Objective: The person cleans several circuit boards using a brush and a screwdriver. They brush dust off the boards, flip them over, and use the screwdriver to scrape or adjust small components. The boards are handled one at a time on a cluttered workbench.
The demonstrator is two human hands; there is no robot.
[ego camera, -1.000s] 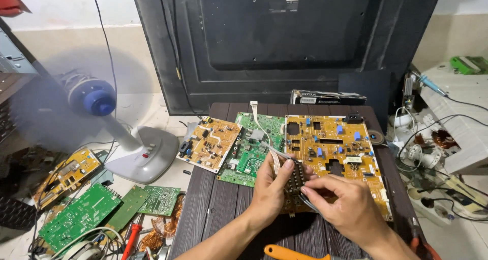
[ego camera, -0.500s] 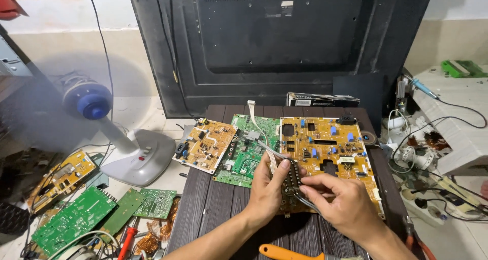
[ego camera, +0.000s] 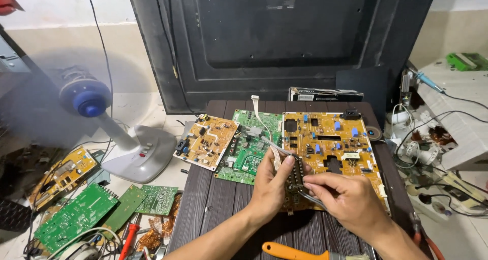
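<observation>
My left hand (ego camera: 270, 185) grips a small dark ribbed component (ego camera: 296, 174) upright over the near edge of a large yellow circuit board (ego camera: 328, 144) on a dark wooden table (ego camera: 213, 204). Fingers of my right hand (ego camera: 346, 199) pinch a thin metal tool (ego camera: 311, 199) against the component's lower side. A flat white ribbon cable (ego camera: 262, 120) runs from behind my left thumb across a green circuit board (ego camera: 251, 147). A smaller yellow board (ego camera: 207, 141) lies at the table's left corner.
A black television back panel (ego camera: 284, 36) leans behind the table. A spinning white-and-blue fan (ego camera: 109, 120) stands on the floor at left among several loose circuit boards (ego camera: 76, 217). An orange-handled brush (ego camera: 305, 252) lies at the near edge. Cables and a power strip (ego camera: 447, 196) crowd the right.
Both hands stay together on the small component with only slight finger shifts. The view has moved a little; the boards have not moved.
</observation>
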